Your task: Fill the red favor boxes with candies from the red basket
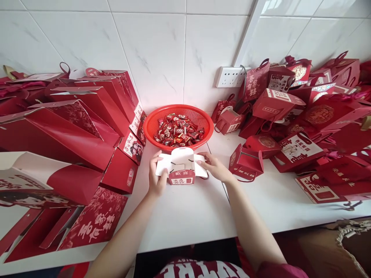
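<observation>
A small red gift box [182, 180] with a white inside stands upright on the white table, its flaps spread apart. My left hand [158, 173] pinches the left side flap, thumb on top and fingers beneath. On the other side, my right hand [213, 165] has its fingers closed on the right flap. Dark cord ends show inside the box, and its bottom looks bare. Just behind it sits a red plastic basket [147, 133] holding many wrapped candies [181, 130].
Tall red paper bags [95, 143] crowd the left side. Closed red gift boxes [246, 164] and more packages [301, 150] are piled on the right. A white power strip [230, 77] is on the tiled wall. A cardboard box [324, 247] stands below the table's right edge.
</observation>
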A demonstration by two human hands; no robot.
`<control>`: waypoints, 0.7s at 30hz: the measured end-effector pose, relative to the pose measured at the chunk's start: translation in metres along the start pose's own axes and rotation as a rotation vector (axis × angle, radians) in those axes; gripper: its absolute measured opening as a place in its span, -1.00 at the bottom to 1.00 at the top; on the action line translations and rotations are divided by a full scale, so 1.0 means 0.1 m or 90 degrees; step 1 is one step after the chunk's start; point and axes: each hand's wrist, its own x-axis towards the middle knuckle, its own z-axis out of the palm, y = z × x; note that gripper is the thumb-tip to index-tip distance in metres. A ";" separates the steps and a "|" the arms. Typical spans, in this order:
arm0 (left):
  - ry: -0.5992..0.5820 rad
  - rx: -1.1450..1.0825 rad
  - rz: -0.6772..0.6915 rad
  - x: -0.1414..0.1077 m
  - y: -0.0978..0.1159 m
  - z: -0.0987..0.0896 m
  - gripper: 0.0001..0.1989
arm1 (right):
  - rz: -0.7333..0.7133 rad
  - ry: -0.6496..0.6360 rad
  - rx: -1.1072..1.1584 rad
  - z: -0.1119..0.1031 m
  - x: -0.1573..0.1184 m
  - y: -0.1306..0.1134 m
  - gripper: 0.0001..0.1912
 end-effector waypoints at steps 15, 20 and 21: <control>0.004 -0.384 -0.471 0.13 -0.15 -0.02 -0.42 | 0.141 0.001 0.161 0.29 0.20 0.22 -0.32; -0.259 -0.224 -0.557 0.26 -0.20 -0.26 -0.62 | 0.110 -0.033 0.071 0.13 0.12 0.19 -0.26; -0.305 -0.191 -0.558 0.27 -0.18 -0.29 -0.63 | 0.102 -0.037 0.078 0.12 0.11 0.18 -0.26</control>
